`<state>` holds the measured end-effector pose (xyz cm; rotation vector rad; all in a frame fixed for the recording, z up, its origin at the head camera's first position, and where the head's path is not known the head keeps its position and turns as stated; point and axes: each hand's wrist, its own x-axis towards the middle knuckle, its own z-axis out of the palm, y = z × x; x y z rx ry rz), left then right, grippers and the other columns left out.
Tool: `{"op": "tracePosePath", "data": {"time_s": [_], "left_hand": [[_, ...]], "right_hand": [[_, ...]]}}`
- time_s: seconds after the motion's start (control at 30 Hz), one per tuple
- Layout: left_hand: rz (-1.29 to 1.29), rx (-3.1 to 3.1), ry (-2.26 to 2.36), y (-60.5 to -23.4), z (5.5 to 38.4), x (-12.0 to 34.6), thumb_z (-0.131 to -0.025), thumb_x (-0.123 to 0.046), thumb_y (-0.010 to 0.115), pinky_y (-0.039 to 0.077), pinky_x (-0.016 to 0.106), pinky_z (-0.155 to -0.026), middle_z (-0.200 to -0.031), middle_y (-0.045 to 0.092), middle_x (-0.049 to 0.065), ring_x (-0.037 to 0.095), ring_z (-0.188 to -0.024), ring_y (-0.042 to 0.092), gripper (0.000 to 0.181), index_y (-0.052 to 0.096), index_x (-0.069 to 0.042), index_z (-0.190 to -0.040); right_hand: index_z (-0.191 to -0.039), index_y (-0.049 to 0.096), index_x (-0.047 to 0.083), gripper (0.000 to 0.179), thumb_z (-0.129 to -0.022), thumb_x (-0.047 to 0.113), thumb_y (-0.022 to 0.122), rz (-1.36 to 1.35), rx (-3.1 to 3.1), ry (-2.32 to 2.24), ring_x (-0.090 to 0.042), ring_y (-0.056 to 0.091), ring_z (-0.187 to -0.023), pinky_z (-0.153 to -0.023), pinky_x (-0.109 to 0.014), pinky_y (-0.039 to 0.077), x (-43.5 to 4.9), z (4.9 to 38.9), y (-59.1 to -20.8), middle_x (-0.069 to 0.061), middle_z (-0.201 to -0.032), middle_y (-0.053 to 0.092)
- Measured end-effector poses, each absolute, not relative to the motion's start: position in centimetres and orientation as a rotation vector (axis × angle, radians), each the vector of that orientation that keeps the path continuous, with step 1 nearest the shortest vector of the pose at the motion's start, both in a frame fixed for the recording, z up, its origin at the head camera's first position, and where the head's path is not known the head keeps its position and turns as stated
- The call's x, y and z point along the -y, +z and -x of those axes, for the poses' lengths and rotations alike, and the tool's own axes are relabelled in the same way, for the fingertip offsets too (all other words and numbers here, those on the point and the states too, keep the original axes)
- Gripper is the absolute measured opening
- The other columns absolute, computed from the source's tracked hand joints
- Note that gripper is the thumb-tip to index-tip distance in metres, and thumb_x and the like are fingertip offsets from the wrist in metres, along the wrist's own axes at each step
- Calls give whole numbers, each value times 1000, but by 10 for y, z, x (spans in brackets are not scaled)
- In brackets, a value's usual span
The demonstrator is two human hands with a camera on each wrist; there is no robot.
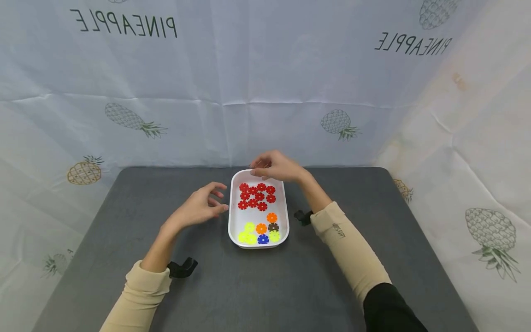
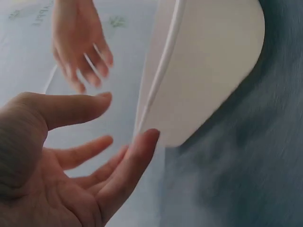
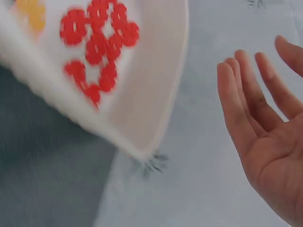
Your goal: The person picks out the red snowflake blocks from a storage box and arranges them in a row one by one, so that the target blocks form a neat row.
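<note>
A white tray (image 1: 257, 246) lies on the table with notched plastic discs in it. Several red discs (image 1: 259, 196) fill its far half; in the right wrist view the red discs (image 3: 96, 48) cluster close together. Yellow (image 1: 250, 228), orange (image 1: 261, 228), blue (image 1: 263, 239) and dark brown discs (image 1: 273, 227) lie at the near end. Beside the tray's left wall is my left hand (image 1: 201, 205), fingers loosely bent and nothing between them. My right hand (image 1: 278, 167) hovers by the far rim; the right wrist view shows its palm (image 3: 274, 146) bare.
The dark grey table (image 1: 257, 290) spreads around the tray. A white cloth with pineapple prints (image 1: 269, 69) hangs behind it and at both sides. Black straps sit at the left wrist (image 1: 182, 268) and right wrist (image 1: 303, 217).
</note>
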<state>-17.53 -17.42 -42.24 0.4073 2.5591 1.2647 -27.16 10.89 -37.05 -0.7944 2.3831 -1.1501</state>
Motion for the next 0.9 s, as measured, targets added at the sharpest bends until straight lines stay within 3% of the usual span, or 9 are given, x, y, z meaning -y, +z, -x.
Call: {"op": "tracePosePath", "data": {"time_s": [0.17,0.33,0.63,0.9], "left_hand": [[-315,-2466,1439,-437,169,158,-96,-2,75,68,48,-79,-139,53,35,38,-104,77,69,40,9,-154],[-196,-2357,1621,-451,165,152,-96,3,71,69,48,-79,-133,55,32,32,-101,75,64,42,8,-153],[-112,-2272,1765,-460,160,150,-97,1,70,69,40,-79,-136,55,28,31,-104,77,63,44,3,-154],[-61,-2285,1795,-465,158,150,-97,1,69,68,36,-78,-136,57,26,34,-105,77,60,46,1,-152]], "right_hand": [[-130,73,-3,33,-102,14,71,605,-2298,-1148,-46,74,-119,-104,-52,63,-87,282,-397,-27,-136,71],[-128,75,-3,34,-99,14,76,380,-2352,-1180,-40,79,-110,-99,-45,65,-70,285,-425,-23,-123,79],[-121,81,6,31,-95,22,84,99,-2435,-1187,-20,77,-77,-75,-27,64,-54,281,-452,-12,-99,82],[-117,81,7,31,-90,19,89,27,-2454,-1303,-16,68,-61,-57,-20,55,-48,275,-469,-9,-88,79]]}}
